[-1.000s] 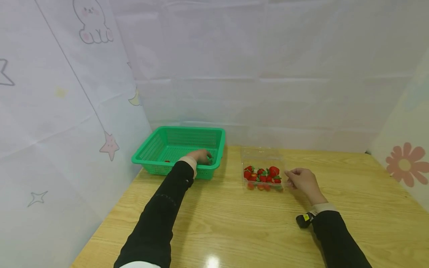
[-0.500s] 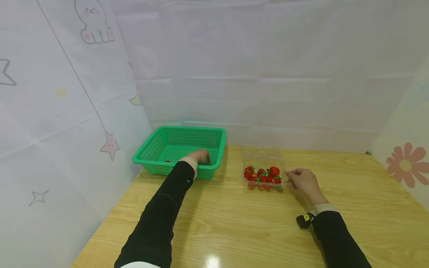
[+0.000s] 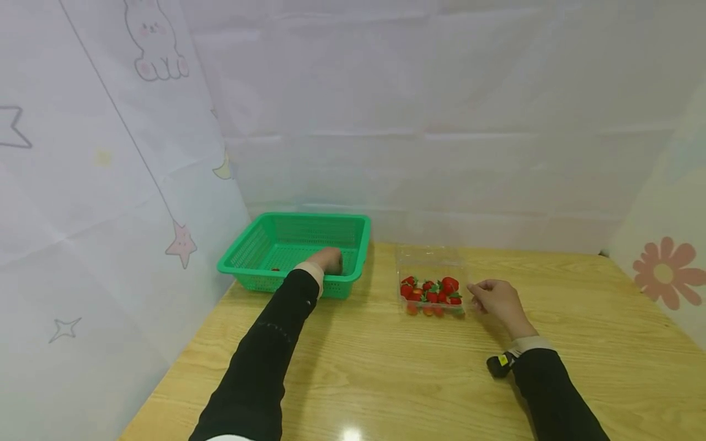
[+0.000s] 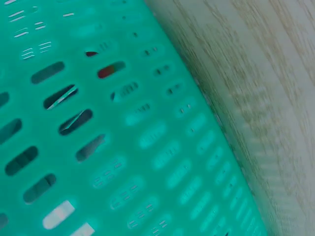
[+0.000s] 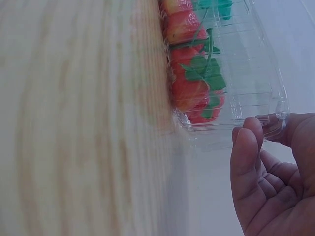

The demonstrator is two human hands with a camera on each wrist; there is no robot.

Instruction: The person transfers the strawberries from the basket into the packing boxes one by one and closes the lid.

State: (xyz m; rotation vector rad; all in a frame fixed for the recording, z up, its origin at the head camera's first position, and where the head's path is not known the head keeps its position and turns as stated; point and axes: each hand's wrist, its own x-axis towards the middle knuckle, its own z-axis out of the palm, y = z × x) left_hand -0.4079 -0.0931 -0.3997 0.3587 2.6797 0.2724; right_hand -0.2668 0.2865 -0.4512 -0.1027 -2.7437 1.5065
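The right hand [image 3: 499,300] pinches the clear plastic box [image 5: 253,69] of red strawberries [image 3: 449,285]; the left hand [image 3: 328,260] is inside the green plastic basket [image 3: 314,229], its grip I cannot tell.

A pale, creased sheet [image 3: 386,92] spans the top of the head view; a drawn animal [image 3: 157,46] sits at upper left, a pink star [image 3: 181,245] below it, a red-petalled flower [image 3: 664,273] at far right, a wood-grained table [image 3: 386,380] along the bottom
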